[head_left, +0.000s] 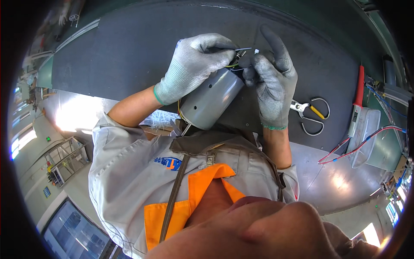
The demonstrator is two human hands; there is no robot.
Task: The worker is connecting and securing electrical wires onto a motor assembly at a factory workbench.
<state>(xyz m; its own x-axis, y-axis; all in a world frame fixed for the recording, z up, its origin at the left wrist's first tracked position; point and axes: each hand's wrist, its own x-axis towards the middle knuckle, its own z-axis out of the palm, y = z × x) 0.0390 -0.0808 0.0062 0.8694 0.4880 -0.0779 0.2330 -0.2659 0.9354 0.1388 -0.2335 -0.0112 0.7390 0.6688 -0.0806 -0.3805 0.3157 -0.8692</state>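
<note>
A grey metal cylinder (212, 100) with small round holes lies tilted in front of me, and wires (233, 66), one yellow-green, come out of its far end. My left hand (192, 62), in a grey-coated glove, pinches above that end; a thin pale cable tie (244, 48) sticks out past its fingertips. The small white head of the tie shows at the thumb of my gloved right hand (276, 77). That hand's index finger points up while its other fingers curl together by the wires. Exactly what they grip is partly hidden.
Snips (308, 108) with wire-loop handles and a yellow part lie right of my right hand on the dark bench (129, 52). Further right are a red-handled tool (359, 93), a clear plastic tray (365, 138) and red and blue cables (371, 134). Clear plastic strands (160, 118) sit left of the cylinder.
</note>
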